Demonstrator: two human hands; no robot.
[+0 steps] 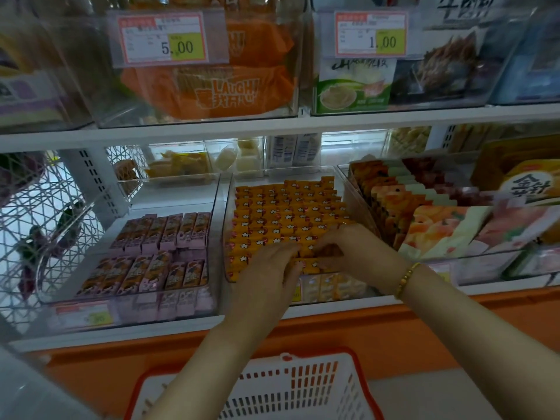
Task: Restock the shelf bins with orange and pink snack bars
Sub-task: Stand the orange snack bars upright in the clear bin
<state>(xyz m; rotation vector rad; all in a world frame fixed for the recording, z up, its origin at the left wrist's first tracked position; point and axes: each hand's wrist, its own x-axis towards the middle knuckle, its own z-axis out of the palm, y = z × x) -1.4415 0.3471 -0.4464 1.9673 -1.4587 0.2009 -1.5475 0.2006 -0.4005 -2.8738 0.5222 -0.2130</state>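
Orange snack bars (285, 213) pack the clear middle bin (226, 225); pink snack bars (160, 234) lie at its nine o'clock, a white basket (303, 386) at six. Left hand (266, 268) lies flat-fingered on the front rows — right hand (354, 253) curls round a few bars, bracelet (406, 278) on its wrist.

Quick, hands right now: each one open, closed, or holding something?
Left hand: open, fingers flat on the orange snack bars.
Right hand: fingers curled among those bars; a grip cannot be told.
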